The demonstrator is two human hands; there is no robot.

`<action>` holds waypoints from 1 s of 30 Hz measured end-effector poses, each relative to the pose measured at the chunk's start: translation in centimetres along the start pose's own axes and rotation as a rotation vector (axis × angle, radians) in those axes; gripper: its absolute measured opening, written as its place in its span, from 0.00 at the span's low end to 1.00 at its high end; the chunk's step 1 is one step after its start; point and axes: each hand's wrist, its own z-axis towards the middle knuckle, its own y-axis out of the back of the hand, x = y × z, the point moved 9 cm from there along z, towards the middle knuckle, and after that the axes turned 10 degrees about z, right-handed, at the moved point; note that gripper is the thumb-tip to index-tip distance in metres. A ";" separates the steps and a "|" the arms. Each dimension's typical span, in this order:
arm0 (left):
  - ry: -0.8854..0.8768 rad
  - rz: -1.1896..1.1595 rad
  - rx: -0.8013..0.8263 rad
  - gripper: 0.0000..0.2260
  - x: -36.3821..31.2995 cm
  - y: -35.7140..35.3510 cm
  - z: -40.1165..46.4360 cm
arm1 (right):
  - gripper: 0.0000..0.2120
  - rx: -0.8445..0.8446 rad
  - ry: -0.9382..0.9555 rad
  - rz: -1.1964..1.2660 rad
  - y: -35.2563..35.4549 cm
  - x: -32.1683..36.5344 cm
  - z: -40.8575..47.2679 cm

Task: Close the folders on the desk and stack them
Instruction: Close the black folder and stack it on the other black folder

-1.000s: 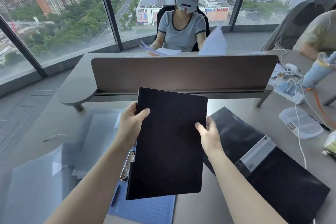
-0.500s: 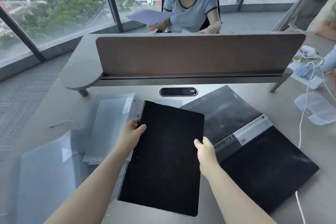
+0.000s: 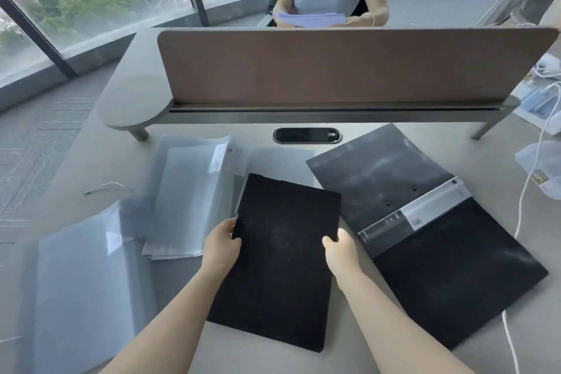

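Two hands hold one black folder (image 3: pixel 280 258). The left hand (image 3: pixel 221 247) grips its left edge, with the thumb on top and the fingers under. The right hand (image 3: pixel 341 249) grips its right edge the same way. The folder is shut.

A second ago the folder was up in the air, tilted toward the person. Now it is low and nearly flat over the desk (image 3: pixel 501 158), near the person, in the middle. I cannot tell if it is fully down yet. It looks like its left edge sits over the clear sleeves (image 3: pixel 188 200).

So one folder is closed and about to be set down. I think this spot will be the bottom of the stack.

More work is left. Just to the right lies a big black folder (image 3: pixel 425 234), wide open. Its gray spine strip (image 3: pixel 416 215) shows in the middle, and its near-left edge is close to the right hand. On the near left lies a clear folder (image 3: pixel 85 291), and it looks open too. Those still need closing and stacking.

A white cable (image 3: pixel 528 191) runs along the far right, near the open folder. It could get in the way when that cover swings shut.
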 end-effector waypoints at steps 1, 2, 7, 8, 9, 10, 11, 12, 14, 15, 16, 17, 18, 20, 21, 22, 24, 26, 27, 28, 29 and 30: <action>-0.004 0.009 -0.018 0.22 -0.1 0.0 -0.1 | 0.07 -0.007 0.023 -0.057 0.1 0.4 0.2; -0.008 0.018 -0.029 0.21 -0.2 -0.1 -0.1 | 0.07 -0.024 0.045 -0.109 0.2 0.9 0.2; -0.002 0.076 -0.046 0.22 0.1 -0.6 0.2 | 0.08 -0.115 0.090 -0.271 0.7 1.1 0.9; 0.001 0.083 -0.051 0.22 0.2 -0.7 0.3 | 0.08 -0.126 0.088 -0.305 0.8 1.0 0.8; 0.003 0.087 -0.060 0.21 0.3 -0.7 0.3 | 0.09 -0.136 0.087 -0.336 0.9 0.9 0.8; 0.006 0.091 -0.075 0.20 0.4 -0.7 0.3 | 0.10 -0.143 0.083 -0.356 1.0 0.9 0.8; 0.013 0.093 -0.096 0.19 0.5 -0.7 0.3 | 0.11 -0.145 0.079 -0.363 1.0 0.9 0.8; 0.026 0.102 -0.119 0.18 0.7 -0.6 0.3 | 0.12 -0.142 0.076 -0.361 0.9 0.8 0.8; 0.065 0.139 -0.156 0.14 1.0 -0.4 0.0 | 0.14 -0.133 0.069 -0.357 0.7 0.5 0.9; 0.088 0.159 -0.164 0.13 1.1 -0.3 -0.1 | 0.14 -0.129 0.068 -0.357 0.6 0.5 1.0; 0.109 0.176 -0.166 0.12 1.2 -0.3 -0.3 | 0.15 -0.125 0.068 -0.359 0.6 0.5 0.9; 0.123 0.187 -0.167 0.11 1.3 -0.4 -0.5 | 0.15 -0.121 0.065 -0.360 0.6 0.5 1.0; 0.129 0.195 -0.170 0.11 1.3 -0.5 -0.6 | 0.15 -0.117 0.062 -0.359 0.5 0.5 1.0; 0.126 0.201 -0.169 0.12 1.2 -0.6 -0.6 | 0.14 -0.103 0.058 -0.348 0.6 0.5 1.2; 0.125 0.198 -0.165 0.12 1.2 -0.6 -0.6 | 0.15 -0.100 0.057 -0.343 0.6 0.4 1.3; 0.128 0.193 -0.158 0.13 1.3 -0.6 -0.5 | 0.17 -0.099 0.056 -0.338 0.7 0.4 1.4; 0.135 0.194 -0.145 0.13 1.6 -0.6 -0.5 | 0.18 -0.098 0.061 -0.335 1.0 0.6 1.6; 0.133 0.201 -0.141 0.14 1.8 -0.7 -0.7 | 0.15 -0.104 0.074 -0.330 1.4 0.9 1.8; 0.132 0.204 -0.139 0.14 2.0 -0.8 -0.9 | 0.14 -0.112 0.075 -0.325 1.7 1.1 1.8; 0.132 0.206 -0.136 0.15 2.0 -1.0 -1.3 | 0.15 -0.122 0.075 -0.326 2.0 1.2 1.9; 0.133 0.206 -0.136 0.15 2.0 -1.2 -1.6 | 0.17 -0.132 0.079 -0.333 2.3 1.3 1.9; 0.135 0.204 -0.139 0.15 2.1 -1.3 -1.9 | 0.18 -0.135 0.087 -0.345 2.5 1.4 1.9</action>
